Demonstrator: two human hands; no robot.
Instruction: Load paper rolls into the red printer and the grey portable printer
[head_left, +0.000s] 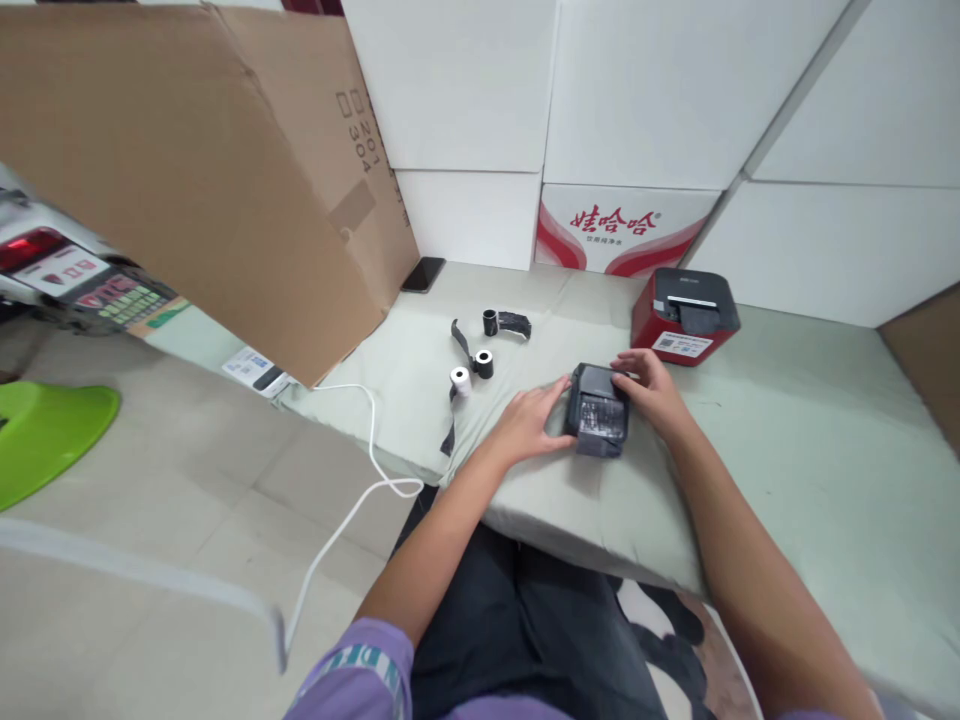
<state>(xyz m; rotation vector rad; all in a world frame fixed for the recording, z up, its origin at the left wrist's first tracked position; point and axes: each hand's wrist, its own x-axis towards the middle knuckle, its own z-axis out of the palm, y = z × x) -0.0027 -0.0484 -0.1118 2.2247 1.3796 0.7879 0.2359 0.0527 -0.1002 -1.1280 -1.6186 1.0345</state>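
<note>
A small black printer (602, 412), with a dark paper strip hanging over its front edge, rests on the green-covered surface (810, 430) before me. My left hand (531, 422) grips its left side, with the index finger at the upper corner and the thumb lower down. From the right, my right hand (646, 385) holds its upper right edge, fingers bent over the top. Left of the printer lie a white paper roll (460, 381) and a black paper roll (484, 364), each with a dark strip trailing. Another black roll (490, 322) lies behind them beside a curled dark strip (515, 323).
A red and black printer (685, 313) stands behind my right hand. White boxes (637, 90) line the back, and a large cardboard box (172, 150) rises at left. Close to it lies a phone (424, 274). A white cable (373, 420) hangs over the left edge.
</note>
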